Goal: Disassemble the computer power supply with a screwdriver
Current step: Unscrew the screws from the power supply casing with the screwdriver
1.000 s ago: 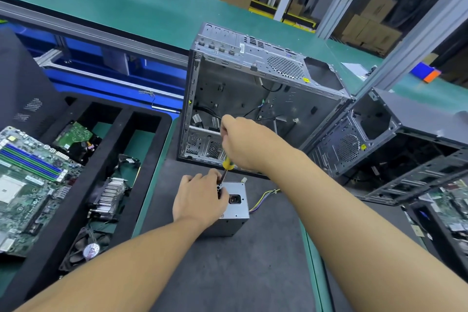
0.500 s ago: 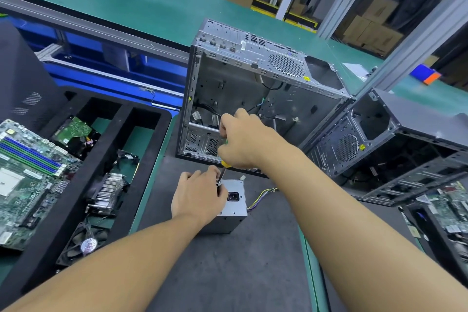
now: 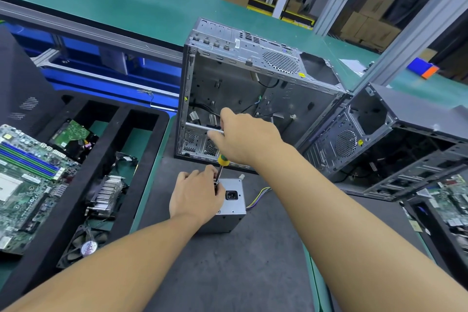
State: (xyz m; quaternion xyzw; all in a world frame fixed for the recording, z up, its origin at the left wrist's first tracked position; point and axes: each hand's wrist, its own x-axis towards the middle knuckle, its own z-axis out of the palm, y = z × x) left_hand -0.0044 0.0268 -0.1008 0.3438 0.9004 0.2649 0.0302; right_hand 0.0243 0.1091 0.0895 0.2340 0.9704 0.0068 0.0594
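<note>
A small grey metal power supply (image 3: 231, 208) stands on the dark mat (image 3: 228, 273), its socket face up and coloured wires trailing to its right. My left hand (image 3: 196, 197) grips its top left side and holds it steady. My right hand (image 3: 244, 138) grips the handle of a yellow and green screwdriver (image 3: 222, 161). The shaft points down to the supply's top edge, right beside my left thumb. The tip is hidden between my fingers.
An empty open computer case (image 3: 243, 99) stands just behind the supply. A second case (image 3: 395, 144) lies to the right. A black foam tray (image 3: 76, 180) on the left holds a motherboard (image 3: 25, 180), a heatsink (image 3: 106, 195), a fan and a drive. A green conveyor runs behind.
My right hand has turned on the screwdriver handle and its fingers have shifted. The left hand and the power supply have stayed in place.
</note>
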